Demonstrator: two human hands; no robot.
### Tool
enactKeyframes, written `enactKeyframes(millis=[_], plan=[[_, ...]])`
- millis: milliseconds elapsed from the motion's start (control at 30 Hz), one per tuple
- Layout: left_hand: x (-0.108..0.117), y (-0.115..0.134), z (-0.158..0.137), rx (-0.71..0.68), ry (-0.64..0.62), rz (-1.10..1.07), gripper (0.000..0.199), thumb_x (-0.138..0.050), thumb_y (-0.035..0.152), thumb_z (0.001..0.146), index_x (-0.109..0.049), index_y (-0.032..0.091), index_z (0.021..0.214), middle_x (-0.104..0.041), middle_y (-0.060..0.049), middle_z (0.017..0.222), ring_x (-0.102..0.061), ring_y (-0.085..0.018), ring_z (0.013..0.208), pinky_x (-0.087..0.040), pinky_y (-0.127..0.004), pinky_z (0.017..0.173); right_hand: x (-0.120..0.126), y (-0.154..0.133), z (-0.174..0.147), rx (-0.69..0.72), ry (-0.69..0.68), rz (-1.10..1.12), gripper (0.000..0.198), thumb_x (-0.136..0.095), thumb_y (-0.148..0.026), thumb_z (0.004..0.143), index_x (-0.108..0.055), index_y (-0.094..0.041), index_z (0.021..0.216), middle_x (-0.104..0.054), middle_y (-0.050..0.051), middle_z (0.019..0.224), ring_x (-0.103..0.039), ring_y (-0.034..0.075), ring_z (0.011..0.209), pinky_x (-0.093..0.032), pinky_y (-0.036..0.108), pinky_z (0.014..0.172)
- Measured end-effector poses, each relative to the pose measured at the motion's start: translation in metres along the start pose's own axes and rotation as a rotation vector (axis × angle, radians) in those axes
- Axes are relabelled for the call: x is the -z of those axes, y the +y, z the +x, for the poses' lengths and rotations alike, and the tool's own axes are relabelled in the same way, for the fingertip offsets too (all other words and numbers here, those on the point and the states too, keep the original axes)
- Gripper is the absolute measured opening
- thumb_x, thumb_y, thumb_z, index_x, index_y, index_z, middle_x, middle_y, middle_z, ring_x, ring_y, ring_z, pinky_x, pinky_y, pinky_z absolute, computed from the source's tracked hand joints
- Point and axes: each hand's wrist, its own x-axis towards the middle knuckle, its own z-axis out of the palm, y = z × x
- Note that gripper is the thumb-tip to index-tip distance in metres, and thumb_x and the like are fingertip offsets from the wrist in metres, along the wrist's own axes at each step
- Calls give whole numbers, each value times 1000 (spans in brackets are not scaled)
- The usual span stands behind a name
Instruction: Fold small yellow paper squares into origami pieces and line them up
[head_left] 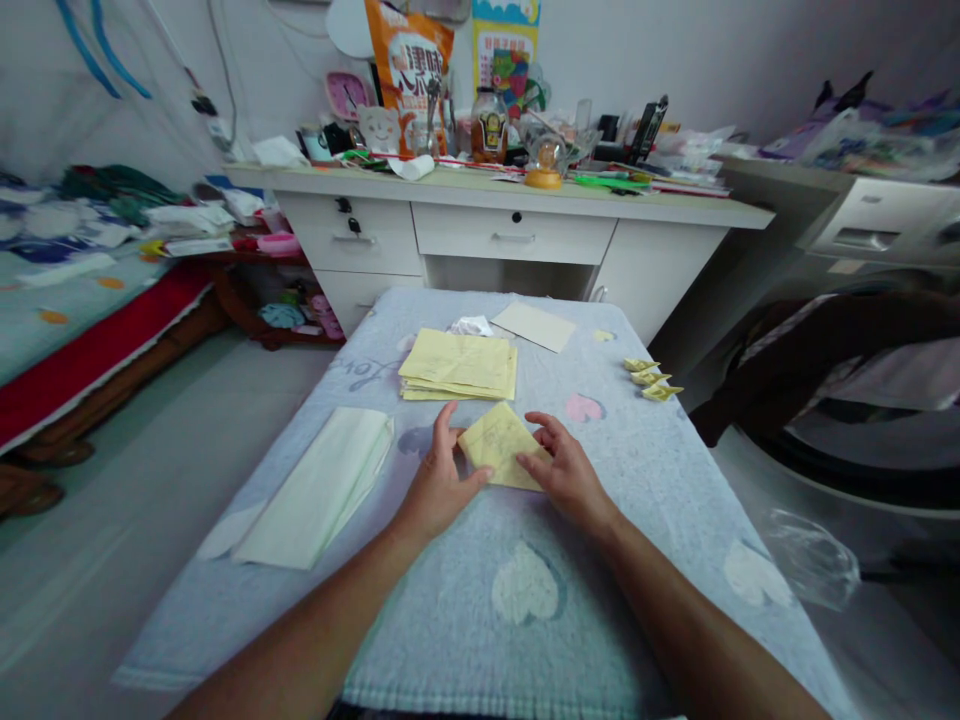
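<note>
Between my hands is a folded piece of yellow paper (pixel 501 440), its upper corners slanting to a point. My left hand (pixel 442 470) grips its left side, thumb on the near edge and fingers curled at the left corner. On the right side, my right hand (pixel 566 465) has its thumb on top of the paper and its fingers bent round the edge. Just beyond lies a stack of yellow paper sheets (pixel 457 362). Several small folded yellow paper pieces (pixel 651 378) sit in a row at the table's right edge.
A blue heart-patterned cloth (pixel 600 600) covers the table. To the left lies a folded pale green paper bundle (pixel 319 490). Crumpled white tissue (pixel 471 326) and a cream card (pixel 534 325) lie at the back. Beyond stands a cluttered white desk (pixel 472 230); a washing machine (pixel 885 225) is at right.
</note>
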Motion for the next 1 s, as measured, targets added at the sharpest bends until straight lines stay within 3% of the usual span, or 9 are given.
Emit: enactKeyframes(millis=[67,133,233,300,467,733,933,1000], plan=[[1,2,2,39,13,-200,95,-68,20,73,-7,28,144,-58,-2,100,-60,-16,87,-46,-36,86,-3,0,0,-53,13,241,29,-66,-32,76,-55,-21,101,-63,0,86,-59,15,71,-46,28,66],[2,3,4,78,7,-358,88,-71,23,72,-15,27,140,-57,-2,102,-60,-15,84,-48,-33,81,-6,0,0,-97,56,434,25,-70,-34,75,-55,-21,89,-66,0,88,-62,16,72,-48,28,67],[2,4,5,152,-75,-449,52,-72,28,73,-47,18,117,-61,-6,101,-60,-17,89,-47,-30,82,-13,-1,0,-112,99,615,29,-73,-34,73,-55,-22,93,-70,1,93,-65,17,74,-50,30,69],[1,4,5,188,-132,-457,30,-69,32,77,-56,14,98,-64,-6,94,-60,-16,87,-46,-29,81,-17,-2,-1,-100,95,662,33,-74,-34,73,-56,-22,98,-70,3,99,-66,19,79,-51,32,72],[2,9,5,206,-121,-410,23,-63,37,82,-61,14,79,-64,-1,76,-58,-13,72,-44,-24,69,-21,-4,-5,-62,58,627,38,-73,-36,74,-57,-22,105,-69,6,109,-66,23,94,-51,38,85],[5,17,3,192,-73,-423,20,-62,35,82,-60,15,78,-63,0,71,-57,-12,65,-45,-23,64,-25,-8,-10,-47,2,508,43,-69,-42,75,-58,-21,111,-68,9,113,-64,25,99,-52,39,84],[6,12,4,232,2,-489,19,-61,34,81,-55,16,80,-61,1,70,-58,-12,63,-47,-23,61,-25,-11,-13,-56,-199,495,37,-71,-40,73,-64,-22,104,-69,7,106,-65,24,95,-49,40,87],[7,10,4,241,29,-506,18,-61,33,81,-53,17,82,-59,2,68,-57,-11,62,-46,-22,59,-19,-12,-13,-38,-199,479,36,-71,-39,73,-63,-22,103,-69,6,103,-65,22,91,-49,38,85]])
